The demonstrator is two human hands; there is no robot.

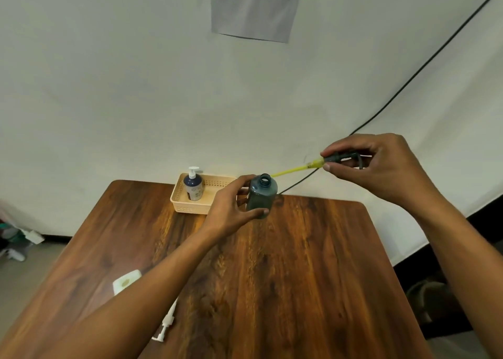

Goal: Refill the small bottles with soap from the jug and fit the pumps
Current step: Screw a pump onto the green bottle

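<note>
1. Chief hazard: a missed entry. The right hand [375,165] pinches the dark head of a pump [340,158] between thumb and curled fingers. Its yellow dip tube [291,170] slants down and left, and the tip lies just beside the open neck, not yet inside. A long, thin tube probably flexes, so it could skid off the rim.
2. Second hazard: drips. If the yellow is soap on the tube, it may fall on the table [299,277] or on the left hand [231,209].
3. Third hazard: a tipped bottle. The pump is steered in from the right at a slant, so sideways pressure on the neck could tilt it and spill it.
4. Lesser hazard: a crooked thread, if the collar is turned before the tube hangs straight.
5. Basket [187,209], cream, perforated, at the table's far edge, left of centre. It holds one upright blue bottle [193,186] with a white pump fitted.
6. Dark bottle [262,195], neck open, over the far middle of the table. The left hand's fingers and thumb are curled round its body. Its fill level cannot be told through the dark wall, nor whether it rests on the table.
7. Loose white pump [167,320], lying at the near left, partly behind the left forearm.
8. Jug: not in view.
</note>
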